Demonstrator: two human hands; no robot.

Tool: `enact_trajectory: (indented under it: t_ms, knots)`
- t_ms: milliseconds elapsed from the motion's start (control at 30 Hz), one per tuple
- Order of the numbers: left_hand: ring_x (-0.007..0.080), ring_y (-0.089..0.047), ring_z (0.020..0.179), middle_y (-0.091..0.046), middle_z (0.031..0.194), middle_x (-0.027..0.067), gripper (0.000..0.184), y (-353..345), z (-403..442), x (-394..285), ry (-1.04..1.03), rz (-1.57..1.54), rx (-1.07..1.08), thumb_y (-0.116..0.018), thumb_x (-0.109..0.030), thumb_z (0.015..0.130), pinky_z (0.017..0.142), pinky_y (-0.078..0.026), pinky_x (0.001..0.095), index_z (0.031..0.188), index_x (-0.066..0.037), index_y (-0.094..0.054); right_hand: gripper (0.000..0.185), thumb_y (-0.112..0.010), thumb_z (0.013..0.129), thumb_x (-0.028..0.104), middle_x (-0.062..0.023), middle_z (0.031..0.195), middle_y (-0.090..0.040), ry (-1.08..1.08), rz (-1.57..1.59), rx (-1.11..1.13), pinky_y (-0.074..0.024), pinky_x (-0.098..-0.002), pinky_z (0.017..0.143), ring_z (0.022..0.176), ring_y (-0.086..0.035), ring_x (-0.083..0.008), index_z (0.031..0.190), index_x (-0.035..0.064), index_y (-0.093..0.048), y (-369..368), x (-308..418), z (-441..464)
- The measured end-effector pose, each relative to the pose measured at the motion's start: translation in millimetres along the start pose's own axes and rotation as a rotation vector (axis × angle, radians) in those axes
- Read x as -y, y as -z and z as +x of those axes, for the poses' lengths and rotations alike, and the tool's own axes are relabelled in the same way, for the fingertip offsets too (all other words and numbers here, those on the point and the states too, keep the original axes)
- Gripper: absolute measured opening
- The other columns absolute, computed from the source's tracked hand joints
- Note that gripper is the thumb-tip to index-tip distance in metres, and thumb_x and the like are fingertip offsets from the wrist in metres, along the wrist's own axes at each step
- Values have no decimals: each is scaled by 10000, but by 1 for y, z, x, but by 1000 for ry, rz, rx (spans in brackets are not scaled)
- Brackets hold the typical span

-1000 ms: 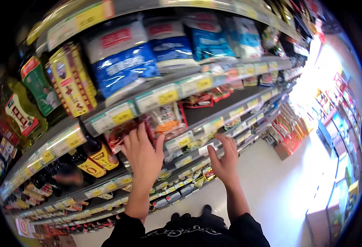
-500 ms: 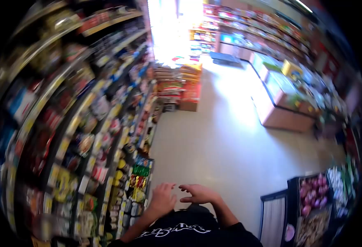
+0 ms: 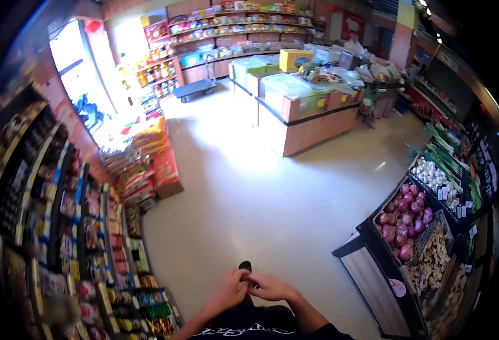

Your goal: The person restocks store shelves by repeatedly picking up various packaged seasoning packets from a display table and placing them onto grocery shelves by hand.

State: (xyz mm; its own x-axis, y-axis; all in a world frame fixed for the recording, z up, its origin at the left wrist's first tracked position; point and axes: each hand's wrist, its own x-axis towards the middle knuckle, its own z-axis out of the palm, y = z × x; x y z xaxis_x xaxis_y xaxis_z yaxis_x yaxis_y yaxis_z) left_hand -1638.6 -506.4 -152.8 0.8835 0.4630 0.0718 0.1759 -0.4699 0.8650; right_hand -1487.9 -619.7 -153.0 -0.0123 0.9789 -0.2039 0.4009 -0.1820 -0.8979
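Observation:
Low in front of my body, my left hand point(image 3: 230, 291) and my right hand point(image 3: 270, 287) meet at the fingertips. The fingers of both are curled inward and pressed against each other, and no item shows in them. Part of the fingers is hidden where the hands overlap. Just beyond them the dark tip of a shoe point(image 3: 245, 265) shows on the pale floor point(image 3: 232, 209). Neither hand touches any goods.
Shelves of packaged goods point(image 3: 68, 226) line the left. Right stands a produce stand with red onions point(image 3: 403, 221), garlic point(image 3: 430, 175) and ginger point(image 3: 430, 260). Ahead are a wooden counter point(image 3: 311, 133), a flat trolley point(image 3: 195, 88) and stacked bags by a red box point(image 3: 167, 173).
My view has swung right, bringing the counter and produce stand further into sight. My hands, apart with fingers spread before, have come together at the fingertips.

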Motion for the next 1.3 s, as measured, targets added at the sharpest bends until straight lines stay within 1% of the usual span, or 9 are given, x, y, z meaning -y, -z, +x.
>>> enact_trajectory:
  t_ms: [233,333,367,500,633,733,867,1133,1300]
  knots:
    - [361,-579,945,-570,1009,182,304,1,221,82,-24,35,215,-653,-178,830,824,-481,416,1088,-35,-579,399,-584,885,292,-169,984,-640,-313,-119,129,-489,-382,796,890,-624,-304,1167,18,-518,165,-26,118]
    - [364,-584,954,-587,1015,181,323,19,339,69,-61,66,412,-666,-212,827,814,-485,429,1087,-41,-579,484,-606,868,346,-188,1016,-640,-211,-188,-22,-486,-398,809,910,-624,-320,1213,20,-506,239,-52,150]
    - [365,-586,959,-593,1019,182,328,26,366,60,-62,93,487,-668,-222,827,811,-486,433,1087,-43,-579,533,-631,858,354,-199,1034,-639,-405,-50,-47,-484,-403,819,928,-626,-326,1254,22,-499,252,-60,152]
    - [328,-624,950,-603,1058,180,345,6,499,49,-386,127,536,-662,-237,861,811,-510,404,1118,-23,-576,612,-631,870,358,-217,1153,-608,-440,-143,-420,-494,-379,859,974,-635,-312,1328,-5,-448,326,-112,157]
    - [308,-627,945,-613,1035,173,339,-33,625,19,-469,44,639,-653,-235,872,820,-508,392,1126,-21,-582,625,-644,859,404,-211,1114,-618,-425,69,-475,-487,-395,837,945,-620,-348,1276,-29,-472,399,-207,163]
    - [305,-625,953,-617,1036,170,333,-76,706,1,-490,56,646,-651,-241,872,832,-503,388,1113,-19,-592,426,-668,869,313,-129,973,-680,-437,-102,-410,-502,-343,767,858,-652,-214,1134,2,-546,462,-281,179]
    - [313,-618,968,-619,1049,170,318,-133,817,-10,-402,172,723,-643,-237,871,848,-494,389,1106,-28,-599,455,-671,854,381,-188,924,-663,-306,254,-356,-505,-361,745,842,-645,-290,1075,-8,-592,618,-260,194]
    - [344,-628,940,-621,1061,184,338,-185,1023,-4,-329,132,379,-644,-255,863,816,-510,401,1108,-27,-602,566,-686,865,242,-167,1107,-625,-339,-172,-569,-494,-289,857,977,-613,-187,1316,-15,-461,880,-307,234]
    - [329,-636,942,-624,1059,191,357,-208,1144,42,-122,73,356,-647,-265,856,816,-513,393,1104,-10,-606,576,-658,893,245,-158,1201,-596,-273,238,-438,-494,-324,890,1035,-609,-215,1349,-13,-420,1001,-358,289]
